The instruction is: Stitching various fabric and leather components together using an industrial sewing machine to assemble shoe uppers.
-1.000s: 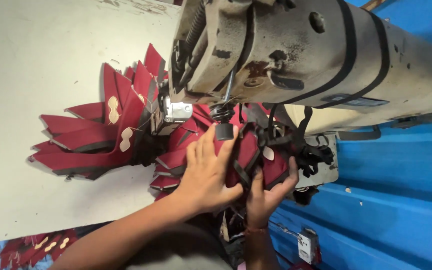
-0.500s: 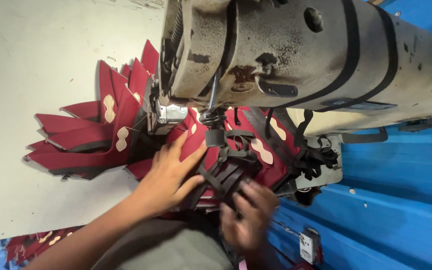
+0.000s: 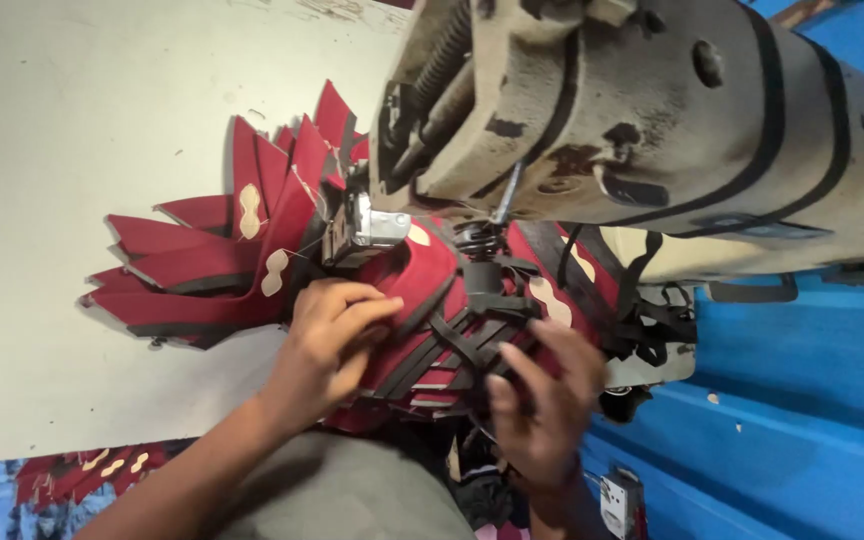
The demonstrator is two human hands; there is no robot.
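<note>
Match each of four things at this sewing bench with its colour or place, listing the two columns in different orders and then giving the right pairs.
1 sewing machine head
2 fanned stack of pieces
3 left hand
4 right hand

A on the black straps
B dark red with pale patches
C worn cream with black bands
D on the red piece by the presser foot

Pairs: 1-C, 2-B, 3-D, 4-A

dark red pieces (image 3: pixel 202 275), black straps (image 3: pixel 452 340), blue panel (image 3: pixel 802 400)
</note>
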